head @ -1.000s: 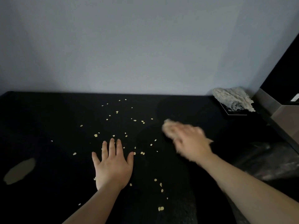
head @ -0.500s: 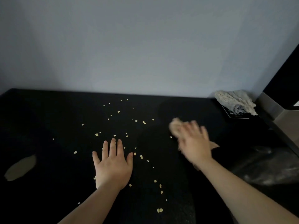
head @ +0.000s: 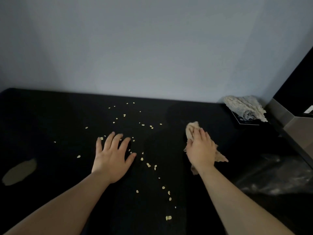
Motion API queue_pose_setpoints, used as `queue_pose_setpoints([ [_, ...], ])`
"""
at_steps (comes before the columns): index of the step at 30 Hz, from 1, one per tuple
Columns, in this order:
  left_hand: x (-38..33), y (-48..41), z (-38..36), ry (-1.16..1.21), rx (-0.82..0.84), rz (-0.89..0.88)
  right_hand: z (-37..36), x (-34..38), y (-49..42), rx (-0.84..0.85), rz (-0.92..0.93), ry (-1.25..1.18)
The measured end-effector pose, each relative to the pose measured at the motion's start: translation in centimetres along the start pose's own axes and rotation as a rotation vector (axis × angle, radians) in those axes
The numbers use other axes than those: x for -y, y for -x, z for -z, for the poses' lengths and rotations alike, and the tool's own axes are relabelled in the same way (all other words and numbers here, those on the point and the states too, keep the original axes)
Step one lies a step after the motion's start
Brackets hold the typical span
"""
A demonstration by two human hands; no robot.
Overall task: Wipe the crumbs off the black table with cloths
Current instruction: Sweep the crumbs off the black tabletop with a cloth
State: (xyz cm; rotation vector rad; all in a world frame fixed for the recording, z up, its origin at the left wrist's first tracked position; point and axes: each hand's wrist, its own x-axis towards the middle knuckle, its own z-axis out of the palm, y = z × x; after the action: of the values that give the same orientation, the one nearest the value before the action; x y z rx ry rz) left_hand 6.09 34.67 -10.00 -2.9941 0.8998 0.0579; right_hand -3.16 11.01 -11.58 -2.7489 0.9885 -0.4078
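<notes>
Pale crumbs (head: pixel 149 165) lie scattered over the middle of the black table (head: pixel 50 119), from near the back wall down to the front edge. My right hand (head: pixel 200 150) presses a crumpled beige cloth (head: pixel 192 128) flat on the table, right of the crumbs; the cloth sticks out past my fingertips and beside my wrist. My left hand (head: pixel 112 155) rests palm down on the table among the crumbs, fingers spread, holding nothing. A second pale cloth (head: pixel 245 107) lies bunched at the back right corner.
The second cloth sits on a small dark box (head: pixel 243 120). A dark plastic bag (head: pixel 274 175) lies at the table's right side. A tan patch (head: pixel 20 172) shows at the left. A grey ledge (head: pixel 296 126) borders the right; a wall stands behind.
My right hand has slid the cloth to the right, away from the crumbs. My left hand has stayed flat in place.
</notes>
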Motion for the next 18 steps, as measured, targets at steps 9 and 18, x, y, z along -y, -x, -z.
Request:
queue_pose_setpoints([
  [9, 0.9, -2.3, -0.4, 0.173, 0.055, 0.006, -0.4, 3.4, 1.4, 0.128, 0.768, -0.093],
  [18, 1.0, -2.7, -1.1, 0.074, 0.093, 0.009, -1.9, 6.3, -4.6, 0.0, 0.012, -0.029],
])
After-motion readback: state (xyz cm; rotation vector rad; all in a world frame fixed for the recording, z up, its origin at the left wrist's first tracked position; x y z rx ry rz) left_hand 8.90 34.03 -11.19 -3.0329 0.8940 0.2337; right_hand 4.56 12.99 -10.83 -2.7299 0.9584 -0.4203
